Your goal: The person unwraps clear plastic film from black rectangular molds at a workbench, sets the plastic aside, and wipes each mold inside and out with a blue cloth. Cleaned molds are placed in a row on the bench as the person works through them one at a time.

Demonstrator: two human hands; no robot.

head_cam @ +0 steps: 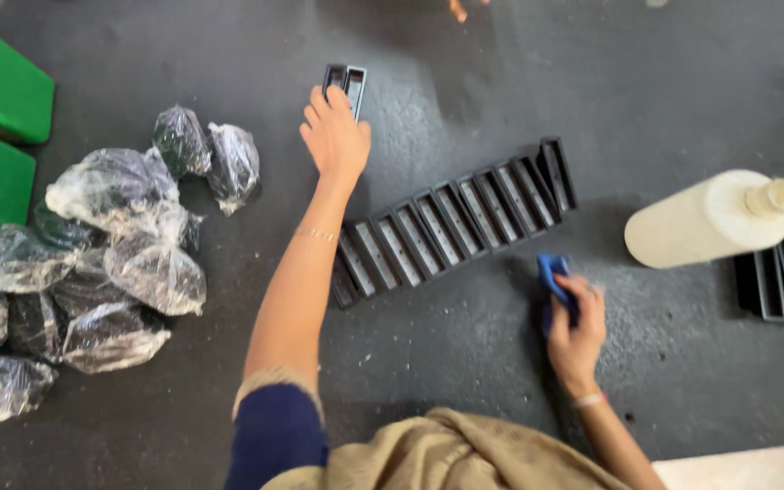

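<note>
We see even, fairly bright light from above; soft glare on the plastic-wrapped bundles (93, 263), faint shadows on the dark floor (465, 363), and slight motion blur throughout.

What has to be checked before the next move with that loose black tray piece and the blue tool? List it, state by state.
1. Left hand on the loose black tray piece: ok, fingers lie on its near end; a closed grip cannot be told.
2. Right hand holds the blue tool: ok, fingers wrapped around it.
3. Row of black tray pieces stands together on the dark floor: ok, side by side in a slanted line.
4. White bottle clear of both hands: ok, lying apart at the right.
5. Plastic-wrapped bundles clear of the left arm: ok, piled apart at the left.
6. Bottle cap closed: cannot tell.
</note>
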